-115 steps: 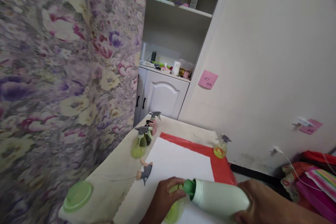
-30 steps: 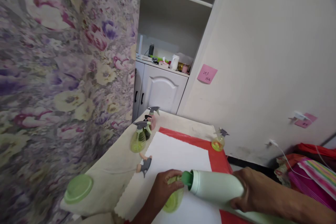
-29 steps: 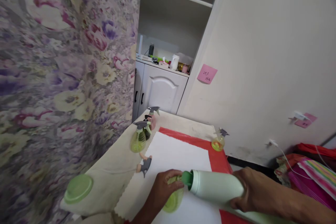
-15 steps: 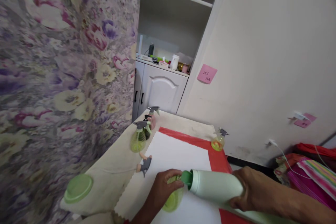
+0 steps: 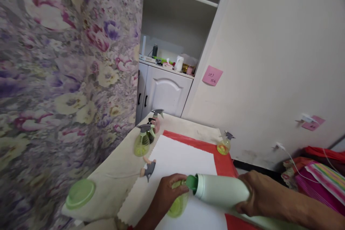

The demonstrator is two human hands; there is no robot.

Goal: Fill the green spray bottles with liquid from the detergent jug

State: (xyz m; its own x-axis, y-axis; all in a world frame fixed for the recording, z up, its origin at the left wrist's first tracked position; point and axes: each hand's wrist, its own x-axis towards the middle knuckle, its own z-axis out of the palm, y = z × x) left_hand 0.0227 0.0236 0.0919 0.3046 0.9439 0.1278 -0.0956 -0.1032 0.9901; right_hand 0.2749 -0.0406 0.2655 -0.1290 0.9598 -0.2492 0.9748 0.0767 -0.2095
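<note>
My left hand is closed around the neck of a clear yellow-green spray bottle without its trigger head, standing on the white sheet. In my right hand is a large pale green detergent-style bottle, tipped nearly level. Its green pouring spout meets the neck of the spray bottle beside my left fingertips; whether liquid runs there is hidden. A grey trigger sprayer head with a tube lies at the left edge of the sheet. Further left sits a light green round cap.
White sheet over a red sheet covers the table. Several spray bottles stand at the back left, including a yellow-green one; another bottle stands at right. Floral curtain borders the left, a wall the right.
</note>
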